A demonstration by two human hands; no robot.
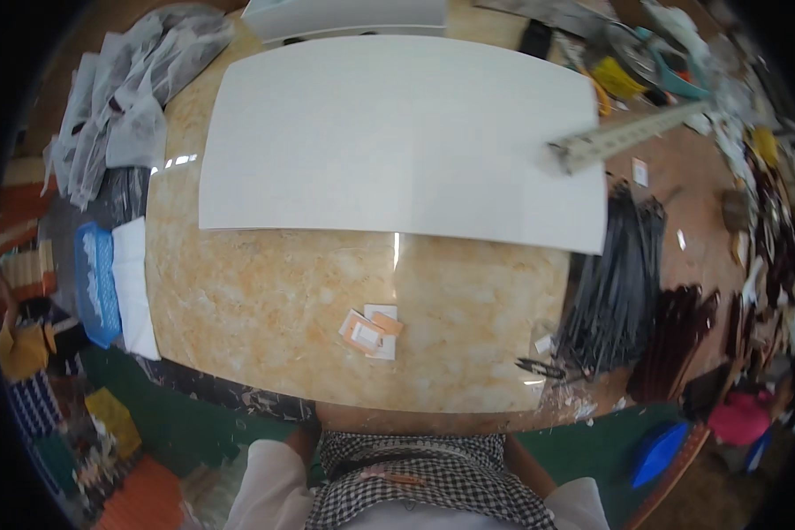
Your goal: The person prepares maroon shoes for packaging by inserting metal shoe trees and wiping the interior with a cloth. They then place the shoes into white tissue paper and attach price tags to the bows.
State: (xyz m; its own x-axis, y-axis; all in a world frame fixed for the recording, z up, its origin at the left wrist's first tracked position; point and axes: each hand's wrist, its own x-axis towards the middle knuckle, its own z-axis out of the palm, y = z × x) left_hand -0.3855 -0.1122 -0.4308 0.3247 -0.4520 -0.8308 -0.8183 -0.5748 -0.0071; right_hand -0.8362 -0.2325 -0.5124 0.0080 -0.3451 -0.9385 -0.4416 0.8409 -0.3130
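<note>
Neither of my hands shows. My left forearm [304, 439] and my right forearm [528, 466] end at the near edge of the table, and the hands are hidden. Nearest to them on the marbled, glossy tabletop [265, 309] lies a small pile of orange and white tags [371, 332]. A large white sheet or board [397, 141] covers the far half of the table. Small black thread snips [539, 367] rest near the right front corner. Beside them spreads a bundle of long black strips [609, 283].
A pale slotted post [632, 137] crosses the sheet's right end. Dark maroon strips [676, 340] lie farther right. To the left are a blue plastic basket [100, 283], a folded white cloth [132, 287] and white plastic bags [141, 88]. A person in pink [740, 415] is at right.
</note>
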